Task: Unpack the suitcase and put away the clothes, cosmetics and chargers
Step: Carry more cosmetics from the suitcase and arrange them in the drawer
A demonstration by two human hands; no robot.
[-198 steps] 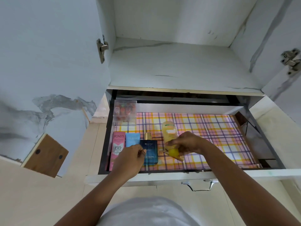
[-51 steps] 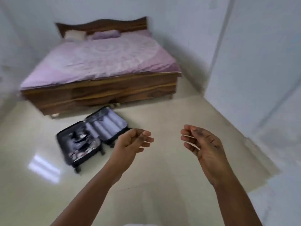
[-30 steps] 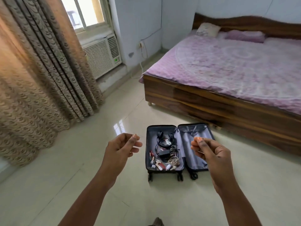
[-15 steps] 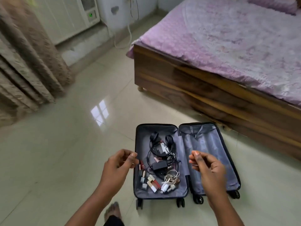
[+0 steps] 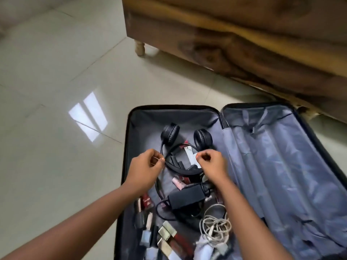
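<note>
The black suitcase (image 5: 129, 139) lies open on the floor. Its left half holds black headphones (image 5: 170, 136), a black charger brick (image 5: 185, 197) with its cord, a coil of white cables (image 5: 216, 225), a white card (image 5: 191, 156) and several small cosmetics: a red bottle (image 5: 147, 202), a pink tube (image 5: 177, 182) and gold-capped lipsticks (image 5: 167, 230). The right half (image 5: 277, 166) shows only grey lining. My left hand (image 5: 145, 170) hovers with loosely curled fingers, its fingertips at the headband's left side. My right hand (image 5: 212, 165), also loosely curled, is over the headband's right side. Neither hand visibly grips anything.
A wooden bed frame (image 5: 244, 49) on a short leg (image 5: 139, 47) stands just behind the suitcase, close to the open lid's far corner. Glossy beige floor tiles (image 5: 56, 147) stretch to the left, with a window reflection on them.
I have come close and bent over the suitcase. Both hands dropped from in front of me to just above the headphones.
</note>
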